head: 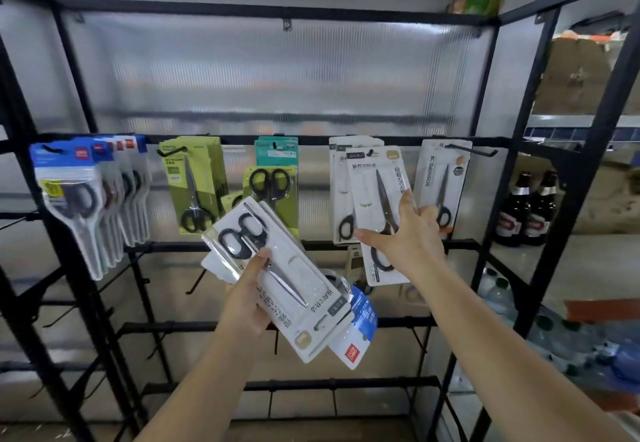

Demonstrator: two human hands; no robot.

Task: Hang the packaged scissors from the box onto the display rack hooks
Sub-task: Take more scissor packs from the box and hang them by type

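The right hand (410, 237) holds a white scissors pack (379, 213) hanging from a hook (370, 153) on the display rack (381, 139), thumb out on the pack's lower left face and fingers (407, 199) at its right edge. The left hand (251, 289) grips a tilted stack of packs (277, 275) below and to the left, thumb pinching the top white pack beside the black handles, the other fingers hidden behind; a blue-headed pack (356, 330) pokes out beneath the stack. Along the same black rail hang, from left, blue-topped packs (79, 195), green packs (192, 185), a teal pack (276, 154) with a green pack (272, 185) in front of it, more white packs behind the held one, and a further white pack (441, 185) on a long hook (472, 149) at far right. Ribbed translucent panels (277, 74) back the rack, and bare black rails and hooks (194, 282) sit on the lower tiers. Right of the frame, brown bottles (526, 209) stand on a neighbouring shelf, with plastic bottles (554, 337) below. A green packet (478, 3) lies atop the rack
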